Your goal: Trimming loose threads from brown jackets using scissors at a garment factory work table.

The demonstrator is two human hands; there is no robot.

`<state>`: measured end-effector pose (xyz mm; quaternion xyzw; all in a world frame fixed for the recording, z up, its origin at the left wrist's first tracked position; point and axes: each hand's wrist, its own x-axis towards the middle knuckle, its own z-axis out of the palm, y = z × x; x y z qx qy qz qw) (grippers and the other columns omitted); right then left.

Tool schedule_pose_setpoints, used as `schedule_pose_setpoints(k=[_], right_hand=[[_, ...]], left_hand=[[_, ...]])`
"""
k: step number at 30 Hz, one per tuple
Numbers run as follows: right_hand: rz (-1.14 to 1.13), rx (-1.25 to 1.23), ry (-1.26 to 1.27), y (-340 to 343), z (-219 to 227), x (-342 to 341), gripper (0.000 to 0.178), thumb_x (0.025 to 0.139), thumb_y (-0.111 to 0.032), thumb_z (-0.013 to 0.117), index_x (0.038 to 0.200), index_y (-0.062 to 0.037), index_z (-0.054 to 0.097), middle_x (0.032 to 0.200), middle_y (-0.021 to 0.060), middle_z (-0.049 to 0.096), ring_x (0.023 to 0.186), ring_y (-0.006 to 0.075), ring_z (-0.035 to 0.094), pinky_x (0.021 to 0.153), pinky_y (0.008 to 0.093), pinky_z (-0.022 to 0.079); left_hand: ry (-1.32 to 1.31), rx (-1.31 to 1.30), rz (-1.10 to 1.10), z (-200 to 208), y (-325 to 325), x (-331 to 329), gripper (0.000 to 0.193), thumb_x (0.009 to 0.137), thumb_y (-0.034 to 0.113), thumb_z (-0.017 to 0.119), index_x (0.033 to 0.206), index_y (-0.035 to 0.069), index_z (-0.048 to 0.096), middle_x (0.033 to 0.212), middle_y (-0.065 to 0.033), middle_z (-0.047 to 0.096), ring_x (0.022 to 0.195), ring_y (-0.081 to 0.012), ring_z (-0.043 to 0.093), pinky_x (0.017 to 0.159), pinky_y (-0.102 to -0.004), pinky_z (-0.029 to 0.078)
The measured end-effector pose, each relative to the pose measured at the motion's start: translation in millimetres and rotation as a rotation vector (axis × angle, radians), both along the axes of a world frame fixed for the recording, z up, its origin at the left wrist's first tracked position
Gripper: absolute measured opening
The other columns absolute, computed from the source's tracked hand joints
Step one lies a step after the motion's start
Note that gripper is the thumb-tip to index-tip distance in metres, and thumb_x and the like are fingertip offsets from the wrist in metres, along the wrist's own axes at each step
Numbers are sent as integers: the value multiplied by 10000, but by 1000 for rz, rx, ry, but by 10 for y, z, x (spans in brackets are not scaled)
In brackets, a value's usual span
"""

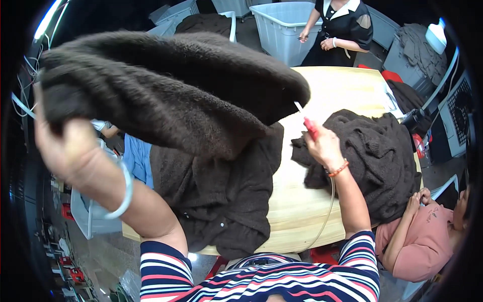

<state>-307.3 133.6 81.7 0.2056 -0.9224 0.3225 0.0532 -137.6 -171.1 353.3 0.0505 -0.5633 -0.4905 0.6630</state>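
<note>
My left hand [80, 146], blurred, is raised at the left and grips the edge of a dark brown fuzzy knit garment [181, 105]. The garment spreads in the air above the table, sagging in a wide fold. In my right hand [324, 148] is a tool with a red handle and a thin pale tip [311, 128]; its exact kind does not show. The tip points up beside the garment's right end. A thin pale hose [327, 216] runs from near my right wrist toward the table's front edge. Another dark brown buttoned knit garment [216, 201] lies below the raised one.
On the pale wooden table [347, 85], a heap of brown knits [372, 156] lies to the right. A seated person in a pink top [422, 241] is close by it. Another person in black [342, 30] stands at the far side near a large white bin [282, 35].
</note>
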Motion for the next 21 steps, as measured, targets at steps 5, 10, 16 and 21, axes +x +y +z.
schedule_pose_setpoints(k=[5, 10, 16, 21], right_hand=[[334, 48, -144, -626, -391, 525, 548, 815, -455, 721, 1239, -138, 577, 905, 166, 658, 832, 354, 666, 745, 459, 533], [314, -174, -95, -1609, -286, 881, 713, 696, -449, 825, 1249, -128, 509, 934, 205, 633, 876, 392, 642, 774, 471, 522], [133, -229, -57, -1617, -427, 438, 564, 678, -15, 659, 1213, -137, 525, 886, 195, 633, 894, 394, 633, 780, 483, 512], [173, -422, -179, -364, 106, 320, 583, 652, 158, 462, 1173, -56, 613, 1122, 169, 667, 1118, 276, 632, 974, 301, 459]], left_hand=[[194, 658, -624, -491, -138, -349, 313, 904, 104, 662, 1175, -35, 589, 1158, -174, 642, 1096, -299, 617, 984, -457, 504], [183, 664, -947, -659, 269, -228, 227, 918, 86, 635, 1136, 22, 641, 1213, -126, 643, 1128, -270, 608, 1009, -444, 480], [200, 461, -1199, -458, 209, 106, 286, 967, 109, 545, 1220, -9, 605, 1257, -181, 617, 1200, -300, 573, 1068, -488, 437], [173, 259, -1149, -463, -173, 531, 355, 1006, 94, 445, 1324, -53, 505, 1373, -239, 504, 1273, -322, 508, 1124, -486, 383]])
